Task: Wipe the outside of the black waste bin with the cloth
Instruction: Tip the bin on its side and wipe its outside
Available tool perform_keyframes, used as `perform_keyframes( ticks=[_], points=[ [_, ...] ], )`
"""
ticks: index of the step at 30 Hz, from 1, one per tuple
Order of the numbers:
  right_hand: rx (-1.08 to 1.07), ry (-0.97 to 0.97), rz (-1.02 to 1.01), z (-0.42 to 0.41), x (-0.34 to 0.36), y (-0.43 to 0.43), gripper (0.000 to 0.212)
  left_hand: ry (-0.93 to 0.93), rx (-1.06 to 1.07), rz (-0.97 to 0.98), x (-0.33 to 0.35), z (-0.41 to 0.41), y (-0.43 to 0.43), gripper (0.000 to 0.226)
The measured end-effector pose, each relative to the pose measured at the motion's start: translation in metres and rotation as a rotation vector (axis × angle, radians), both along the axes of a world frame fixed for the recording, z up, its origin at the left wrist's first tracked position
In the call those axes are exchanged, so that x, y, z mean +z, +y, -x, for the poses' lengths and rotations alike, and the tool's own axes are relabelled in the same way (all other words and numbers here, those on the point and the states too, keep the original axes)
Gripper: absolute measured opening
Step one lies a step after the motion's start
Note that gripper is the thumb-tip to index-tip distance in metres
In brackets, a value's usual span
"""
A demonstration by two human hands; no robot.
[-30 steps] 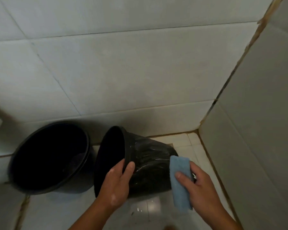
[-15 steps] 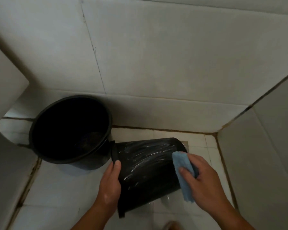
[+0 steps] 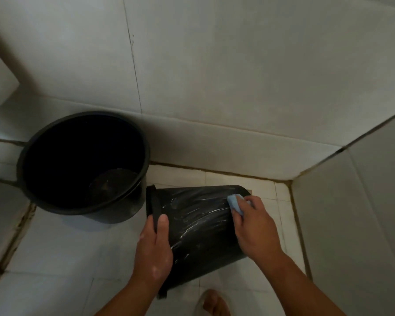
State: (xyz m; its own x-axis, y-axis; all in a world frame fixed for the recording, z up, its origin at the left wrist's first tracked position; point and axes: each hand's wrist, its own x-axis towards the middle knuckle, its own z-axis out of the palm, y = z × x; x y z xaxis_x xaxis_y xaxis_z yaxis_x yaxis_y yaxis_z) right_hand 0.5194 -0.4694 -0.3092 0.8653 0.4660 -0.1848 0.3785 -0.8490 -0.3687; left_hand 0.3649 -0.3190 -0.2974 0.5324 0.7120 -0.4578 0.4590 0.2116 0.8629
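Note:
The black waste bin [image 3: 198,226] lies tipped on its side on the tiled floor, its rim pointing left and its base toward the right corner. Wet streaks shine along its upper side. My left hand [image 3: 154,249] grips the bin at the rim, thumb over the top. My right hand [image 3: 254,226] presses a light blue cloth [image 3: 235,202] against the bin's side near its base. Most of the cloth is hidden under my fingers.
A larger black bucket [image 3: 82,160] stands upright to the left, touching the bin's rim area, with a little water at its bottom. White tiled walls [image 3: 237,87] close in behind and on the right. A bare foot [image 3: 213,303] shows at the bottom edge.
The view has tilted down and the bin has turned so its side faces up. My right hand has slid the cloth up along the bin toward its base. My left hand stays on the rim.

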Motion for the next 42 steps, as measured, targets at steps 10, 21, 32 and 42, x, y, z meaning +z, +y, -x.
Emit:
perform_keyframes(
  ticks=[10,21,32,42],
  points=[
    [0.363,-0.099,-0.068,0.054,-0.016,0.007,0.054,0.042,0.036,-0.043,-0.003,0.001,-0.002,0.026],
    [0.291,-0.166,-0.113,0.085,-0.022,0.034,0.066,0.023,0.089,-0.024,-0.001,-0.003,0.001,0.042],
    [-0.111,-0.224,0.004,-0.004,-0.033,0.0,0.047,0.005,0.08,-0.024,0.003,-0.005,0.003,0.051],
    [0.408,-0.249,-0.006,0.021,-0.03,0.019,0.052,-0.011,0.102,0.026,-0.007,-0.004,0.008,0.037]
  ],
)
